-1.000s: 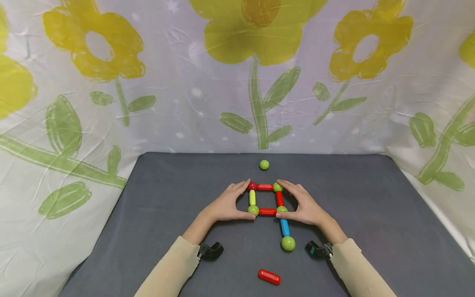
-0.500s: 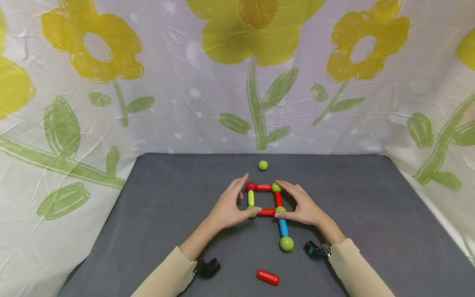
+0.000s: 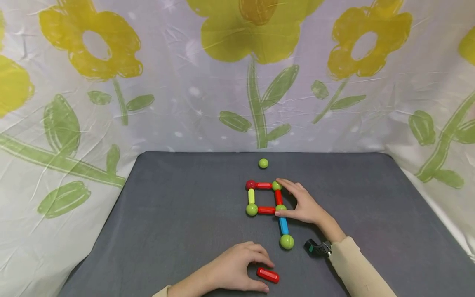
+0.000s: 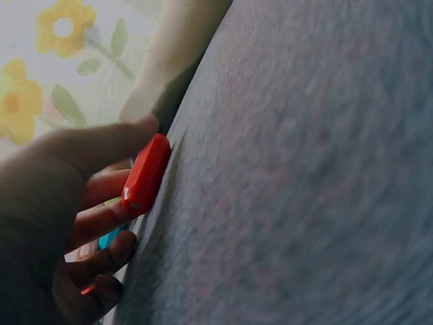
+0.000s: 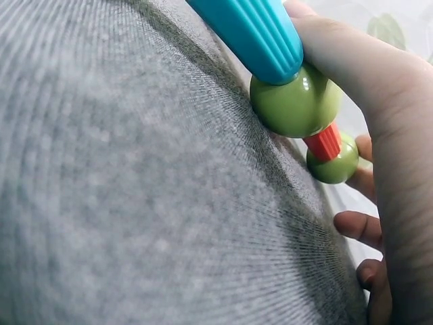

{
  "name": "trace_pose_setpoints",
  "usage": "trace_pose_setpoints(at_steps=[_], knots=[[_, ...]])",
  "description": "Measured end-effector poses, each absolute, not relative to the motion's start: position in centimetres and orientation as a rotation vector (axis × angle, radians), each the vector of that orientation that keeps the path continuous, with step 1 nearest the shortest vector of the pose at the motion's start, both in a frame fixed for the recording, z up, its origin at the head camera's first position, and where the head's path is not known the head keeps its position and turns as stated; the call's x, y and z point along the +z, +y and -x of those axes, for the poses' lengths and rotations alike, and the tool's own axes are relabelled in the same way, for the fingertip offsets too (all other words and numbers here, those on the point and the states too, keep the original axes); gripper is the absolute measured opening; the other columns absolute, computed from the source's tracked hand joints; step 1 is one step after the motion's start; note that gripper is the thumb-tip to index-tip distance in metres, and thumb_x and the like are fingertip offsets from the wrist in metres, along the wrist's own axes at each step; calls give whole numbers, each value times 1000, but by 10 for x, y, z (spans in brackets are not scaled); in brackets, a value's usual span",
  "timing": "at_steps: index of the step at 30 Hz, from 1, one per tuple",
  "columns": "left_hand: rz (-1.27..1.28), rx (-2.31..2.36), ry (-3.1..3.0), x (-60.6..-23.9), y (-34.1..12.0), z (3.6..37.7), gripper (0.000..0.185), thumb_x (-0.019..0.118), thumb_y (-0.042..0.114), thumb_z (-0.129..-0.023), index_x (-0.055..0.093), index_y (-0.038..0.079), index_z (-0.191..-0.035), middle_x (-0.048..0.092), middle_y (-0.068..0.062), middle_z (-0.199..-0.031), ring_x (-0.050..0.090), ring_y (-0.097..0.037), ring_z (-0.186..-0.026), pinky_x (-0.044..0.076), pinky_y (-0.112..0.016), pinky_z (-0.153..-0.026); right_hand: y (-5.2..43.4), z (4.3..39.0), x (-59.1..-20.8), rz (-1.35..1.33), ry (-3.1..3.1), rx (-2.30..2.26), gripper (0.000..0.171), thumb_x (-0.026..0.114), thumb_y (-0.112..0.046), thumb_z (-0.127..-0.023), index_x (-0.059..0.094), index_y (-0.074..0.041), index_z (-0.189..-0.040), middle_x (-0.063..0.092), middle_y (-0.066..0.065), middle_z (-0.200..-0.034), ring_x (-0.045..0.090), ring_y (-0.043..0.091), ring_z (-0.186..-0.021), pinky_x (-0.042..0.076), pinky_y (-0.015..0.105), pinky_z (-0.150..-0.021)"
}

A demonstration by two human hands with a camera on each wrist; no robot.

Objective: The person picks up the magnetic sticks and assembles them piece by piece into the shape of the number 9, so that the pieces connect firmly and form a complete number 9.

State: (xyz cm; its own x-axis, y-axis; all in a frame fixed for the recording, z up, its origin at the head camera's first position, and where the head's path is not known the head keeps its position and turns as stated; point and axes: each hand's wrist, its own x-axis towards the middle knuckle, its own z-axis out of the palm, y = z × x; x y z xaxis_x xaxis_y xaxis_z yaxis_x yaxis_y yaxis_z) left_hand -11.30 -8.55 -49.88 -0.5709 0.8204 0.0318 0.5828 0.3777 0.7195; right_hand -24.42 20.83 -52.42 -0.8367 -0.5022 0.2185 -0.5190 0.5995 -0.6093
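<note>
- 2 hands are at work on a grey counter (image 3: 167, 214), each at a different piece.
- The left hand (image 3: 231, 270) lies at the near edge with its fingers curled about a loose red rod (image 3: 268, 275); the left wrist view shows thumb and fingertips touching that rod (image 4: 145, 172), which lies flat on the cloth.
- The right hand (image 3: 302, 204) rests against the right side of a square frame (image 3: 264, 198) of rods and balls, the thumb at its near right green ball (image 3: 281, 208) and the forefinger reaching to the far right green ball (image 3: 276, 185).
- The right wrist view shows the thumb pressed on that near ball (image 5: 295, 98), with a red rod (image 5: 326, 141) running from it to the next ball; the fingers lie fairly straight, bracing rather than wrapping.
- The frame has a dark red ball (image 3: 250, 184) at the far left corner, a yellow-green rod (image 3: 251, 196) down the left side, and red rods on the other 3 sides.
- A blue rod (image 3: 283, 225) runs from the near right corner toward the viewer and ends in a larger green ball (image 3: 287, 241).
- 1 loose green ball (image 3: 263, 163) sits apart, beyond the frame near the counter's far edge.
- A flowered sheet (image 3: 185, 82) hangs behind the counter.
</note>
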Motion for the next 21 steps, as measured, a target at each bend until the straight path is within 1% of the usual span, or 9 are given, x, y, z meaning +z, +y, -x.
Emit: trace_pose_setpoints(at_steps=[5,8,11,16,21], knots=[[-1294,990,2353,-500,-84,109,23,83,35,-95,82,29,-118,70,21,-105,56,8,-96,49,-14,-85,209,244,-525,-903,-2768,1058,98,89,-43,-84,42,-13,-164,44,12,-165,50,34,-131,43,65,-107],[-1297,1008,2377,-502,-85,109,18,81,30,-97,83,28,-114,71,20,-102,56,9,-93,48,-13,-82,208,243,-525,-910,-2761,1058,97,89,-43,-84,42,-13,-164,45,12,-165,51,33,-129,44,64,-106],[-1235,1035,2433,-503,-85,111,17,83,28,-96,84,27,-113,71,20,-99,57,9,-91,48,-13,-79,207,243,-525,-902,-2774,1070,97,89,-44,-84,42,-14,-164,45,11,-165,50,32,-129,44,63,-107],[-1030,1065,2548,-500,-84,125,19,86,26,-92,85,28,-111,69,21,-96,55,5,-82,46,-16,-71,207,243,-522,-886,-2791,1068,98,88,-45,-84,42,-13,-164,44,11,-166,50,31,-129,44,63,-107],[-959,1070,2603,-500,-78,142,19,87,27,-92,85,27,-110,70,20,-94,55,3,-80,46,-20,-72,207,243,-521,-871,-2798,1073,98,89,-45,-84,41,-14,-164,44,10,-166,50,30,-127,44,62,-107]])
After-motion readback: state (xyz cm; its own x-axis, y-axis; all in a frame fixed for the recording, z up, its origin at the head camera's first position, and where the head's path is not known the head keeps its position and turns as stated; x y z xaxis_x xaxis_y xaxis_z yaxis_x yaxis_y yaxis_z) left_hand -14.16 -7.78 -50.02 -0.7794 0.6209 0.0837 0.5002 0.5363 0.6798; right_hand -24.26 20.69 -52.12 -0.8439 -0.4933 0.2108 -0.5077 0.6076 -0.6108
